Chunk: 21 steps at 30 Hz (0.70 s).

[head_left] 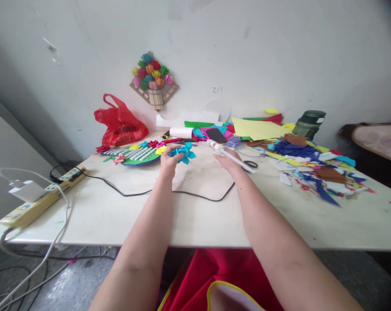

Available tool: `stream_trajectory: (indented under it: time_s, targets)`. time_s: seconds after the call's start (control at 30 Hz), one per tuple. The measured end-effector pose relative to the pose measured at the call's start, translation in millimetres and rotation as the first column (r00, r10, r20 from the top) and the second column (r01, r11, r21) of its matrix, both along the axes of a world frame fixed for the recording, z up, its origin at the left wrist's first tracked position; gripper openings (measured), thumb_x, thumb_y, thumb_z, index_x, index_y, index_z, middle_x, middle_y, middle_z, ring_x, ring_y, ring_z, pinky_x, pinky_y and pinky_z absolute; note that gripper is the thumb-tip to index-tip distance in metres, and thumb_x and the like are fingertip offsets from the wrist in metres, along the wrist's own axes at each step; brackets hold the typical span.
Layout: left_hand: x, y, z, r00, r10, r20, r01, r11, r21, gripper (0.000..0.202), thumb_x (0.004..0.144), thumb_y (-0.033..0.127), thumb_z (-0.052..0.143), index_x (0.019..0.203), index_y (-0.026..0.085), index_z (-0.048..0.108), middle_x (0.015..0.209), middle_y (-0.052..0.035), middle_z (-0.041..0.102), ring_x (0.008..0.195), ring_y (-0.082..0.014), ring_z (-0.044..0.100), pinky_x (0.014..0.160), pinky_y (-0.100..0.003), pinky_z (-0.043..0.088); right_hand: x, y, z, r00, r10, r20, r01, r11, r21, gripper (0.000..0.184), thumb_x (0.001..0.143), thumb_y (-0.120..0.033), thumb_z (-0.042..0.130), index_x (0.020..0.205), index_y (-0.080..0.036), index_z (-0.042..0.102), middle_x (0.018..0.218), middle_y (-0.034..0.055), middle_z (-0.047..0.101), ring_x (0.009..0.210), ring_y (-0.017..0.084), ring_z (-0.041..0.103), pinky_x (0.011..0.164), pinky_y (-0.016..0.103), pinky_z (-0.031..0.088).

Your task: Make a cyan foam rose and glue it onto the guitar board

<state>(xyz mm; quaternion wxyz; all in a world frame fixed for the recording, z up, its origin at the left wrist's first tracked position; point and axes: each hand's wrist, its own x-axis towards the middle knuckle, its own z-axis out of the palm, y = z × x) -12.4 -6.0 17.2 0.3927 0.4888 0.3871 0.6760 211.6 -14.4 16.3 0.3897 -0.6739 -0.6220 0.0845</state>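
Between the fingers of my left hand (171, 163) is a bright blue paper flower (185, 153), held over the middle of the table. My right hand (227, 160) is wrapped round a white hot glue gun (216, 147), its nozzle end pointing up and left toward the flower, with a gap between them. From the gun's back a long white glue stick (239, 161) juts out over my wrist. Left of my left hand lies a green round board (140, 160) with white rolled strips and several paper flowers on it. Dark-handled scissors (251, 164) lie beside my right wrist.
A black cord (198, 196) crosses the table from the power strip (36, 209) at left. Paper scraps (321, 177) cover the right side, near a green bottle (309, 123). A red plastic bag (120, 123), a phone (217, 135) and coloured paper stand at the back.
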Motion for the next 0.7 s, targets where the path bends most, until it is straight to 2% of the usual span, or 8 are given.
stream_trajectory:
  time_s: [0.1,0.23,0.43,0.57,0.63,0.7]
  targets:
    - [-0.8,0.4,-0.1,1.000,-0.014,0.007,0.013,1.000,0.022,0.038,0.048,0.023,0.071,0.084,0.015,0.065,0.067,-0.0003,0.063,0.057,-0.0124,0.058,0.054,-0.024,0.046,-8.5,-3.7,-3.5,0.949,0.092,0.301,-0.050,0.989,-0.143,0.039,0.075,-0.039,0.054,0.111,-0.028,0.061,0.101,0.0062,0.069,0.092,0.026,0.063,0.075,0.035,0.047]
    - [1.2,-0.2,-1.4,0.999,-0.046,-0.003,0.046,0.998,0.032,0.037,0.048,0.023,0.071,0.084,0.015,0.064,0.069,-0.0008,0.063,0.058,-0.0124,0.058,0.054,-0.024,0.047,-24.0,-4.2,-8.2,0.848,0.244,0.471,-0.155,0.963,-0.220,0.043,0.076,-0.031,0.050,0.119,-0.031,0.057,0.113,0.0069,0.064,0.099,0.026,0.060,0.079,0.035,0.046]
    - [8.4,-3.6,-3.2,0.991,-0.111,-0.073,0.114,0.993,0.029,0.035,0.050,0.022,0.071,0.083,0.015,0.064,0.066,0.0003,0.062,0.057,-0.0121,0.058,0.055,-0.024,0.047,-33.2,-4.2,-9.5,0.801,0.286,0.526,-0.179,0.953,-0.246,0.052,0.076,-0.022,0.048,0.129,-0.022,0.050,0.119,0.0134,0.057,0.111,0.028,0.051,0.090,0.037,0.040]
    - [9.8,-2.4,-4.8,0.982,-0.121,-0.144,0.125,0.992,0.020,0.032,0.049,0.019,0.070,0.081,0.015,0.066,0.065,0.0000,0.062,0.056,-0.0120,0.057,0.055,-0.024,0.047,-29.0,-6.9,-3.2,0.816,0.257,0.518,-0.152,0.959,-0.237,0.045,0.078,-0.031,0.050,0.122,-0.028,0.057,0.115,0.0109,0.059,0.109,0.028,0.051,0.089,0.037,0.040]
    - [9.7,-1.3,-6.1,0.974,-0.128,-0.186,0.135,0.991,0.024,0.032,0.050,0.018,0.070,0.082,0.015,0.066,0.066,-0.0004,0.063,0.056,-0.0125,0.058,0.056,-0.025,0.048,-26.0,-8.5,2.6,0.859,0.175,0.481,-0.116,0.982,-0.150,0.039,0.079,-0.037,0.049,0.115,-0.027,0.062,0.111,0.0098,0.062,0.106,0.027,0.052,0.089,0.036,0.039]
    - [10.1,-0.7,-7.2,0.963,-0.143,-0.228,0.154,0.988,0.032,0.031,0.052,0.018,0.069,0.082,0.015,0.066,0.066,-0.0001,0.063,0.057,-0.0130,0.058,0.057,-0.026,0.049,-24.2,-9.8,9.3,0.912,0.089,0.400,-0.095,0.995,-0.006,0.035,0.080,-0.035,0.047,0.107,-0.023,0.067,0.104,0.0088,0.065,0.103,0.025,0.054,0.088,0.035,0.039]
